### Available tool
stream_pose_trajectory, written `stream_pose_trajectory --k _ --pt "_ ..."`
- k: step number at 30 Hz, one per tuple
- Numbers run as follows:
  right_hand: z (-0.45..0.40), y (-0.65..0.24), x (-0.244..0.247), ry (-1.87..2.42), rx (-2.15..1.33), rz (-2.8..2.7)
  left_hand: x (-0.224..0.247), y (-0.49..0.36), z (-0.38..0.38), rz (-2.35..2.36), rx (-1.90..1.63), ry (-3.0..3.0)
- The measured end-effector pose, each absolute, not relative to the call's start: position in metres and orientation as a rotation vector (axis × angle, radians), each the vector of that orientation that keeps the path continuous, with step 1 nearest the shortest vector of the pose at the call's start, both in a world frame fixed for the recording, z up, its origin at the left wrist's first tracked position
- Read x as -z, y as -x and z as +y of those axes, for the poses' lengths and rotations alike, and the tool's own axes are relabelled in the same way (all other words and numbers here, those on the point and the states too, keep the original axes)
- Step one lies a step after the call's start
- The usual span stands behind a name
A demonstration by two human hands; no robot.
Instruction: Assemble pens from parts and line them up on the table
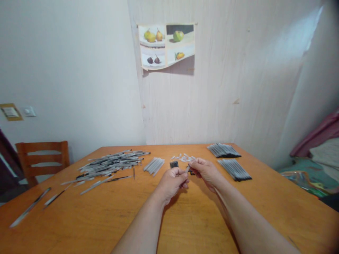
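My left hand [173, 180] and my right hand [206, 171] meet over the middle of the wooden table [196, 218]. Both are closed in a pinch, fingertips nearly touching, on a small pale pen part [188, 168]. Fingers cover most of it, so its exact shape is hidden. Just beyond my left hand lies a row of thin black pen pieces [174, 163]. Small whitish pen pieces [184, 157] are scattered behind the hands. Little black pieces [192, 173] show below my right fingertips. A bundle of pale pen barrels [154, 165] rests to the left.
A loose heap of pens and pen parts [111, 164] covers the table's left side. Two neat rows of black-ended pens, one farther back [223, 150] and one nearer [234, 170], lie at right. A wooden chair [43, 158] stands left; the wall [169, 106] rises behind.
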State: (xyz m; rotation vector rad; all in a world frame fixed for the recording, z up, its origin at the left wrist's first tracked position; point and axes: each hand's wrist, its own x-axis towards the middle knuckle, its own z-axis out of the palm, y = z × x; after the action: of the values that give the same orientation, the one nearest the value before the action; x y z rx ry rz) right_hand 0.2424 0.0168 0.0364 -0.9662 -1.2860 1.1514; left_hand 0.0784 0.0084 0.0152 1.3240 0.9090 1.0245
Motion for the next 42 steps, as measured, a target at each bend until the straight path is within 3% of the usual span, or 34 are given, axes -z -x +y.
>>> stream_pose_trajectory --k 18,31,42 --pt "0.018 -0.245 -0.034 0.883 -1.237 -1.266 -0.020 -0.076 0.006 0.859 -0.966 -1.291" --pt "0.019 -0.238 -0.034 0.984 -1.132 -1.249 -0.012 -0.080 0.012 1.043 -1.150 -1.560" --pt "0.018 -0.238 -0.033 0.953 -1.155 -1.181 -0.017 -0.074 0.003 0.933 -0.981 -1.355"
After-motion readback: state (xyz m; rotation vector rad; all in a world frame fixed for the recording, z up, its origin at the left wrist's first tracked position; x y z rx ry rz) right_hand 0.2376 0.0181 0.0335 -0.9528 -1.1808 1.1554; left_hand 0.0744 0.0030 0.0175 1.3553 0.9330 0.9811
